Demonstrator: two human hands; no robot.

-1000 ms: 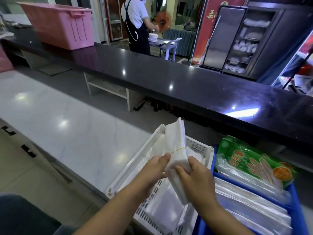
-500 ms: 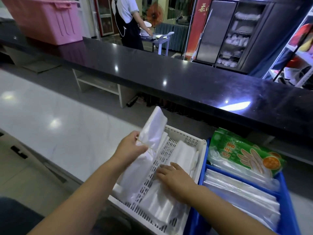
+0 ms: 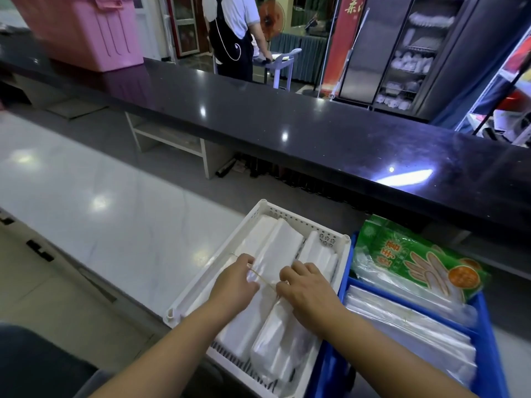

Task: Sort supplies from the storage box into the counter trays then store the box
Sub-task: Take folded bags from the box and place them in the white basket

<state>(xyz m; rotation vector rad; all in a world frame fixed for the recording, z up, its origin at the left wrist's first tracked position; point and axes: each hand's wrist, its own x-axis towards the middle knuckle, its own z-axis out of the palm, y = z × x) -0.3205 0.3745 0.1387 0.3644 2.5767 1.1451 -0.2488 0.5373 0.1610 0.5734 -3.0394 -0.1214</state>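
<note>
A white slotted tray (image 3: 293, 218) sits on the pale counter and holds three bundles of white plastic bags side by side. The middle bundle (image 3: 283, 248) lies flat with a thin rubber band (image 3: 260, 278) across it. My left hand (image 3: 234, 282) pinches the band at the bundle's left side. My right hand (image 3: 309, 291) rests on the bundle's right side, fingers curled at the band. To the right, a blue tray (image 3: 485, 340) holds stacks of clear bags and a green glove packet (image 3: 413, 259).
A black raised counter (image 3: 287, 122) runs behind the trays, with a pink storage box (image 3: 83, 30) on its far left end. A person in a dark apron (image 3: 232, 33) stands beyond it. The pale marble counter (image 3: 100, 202) stretches to the left.
The bundle I held upright in my left hand now lies flat in the white tray's middle. Both hands have come down onto it at the rubber band.
</note>
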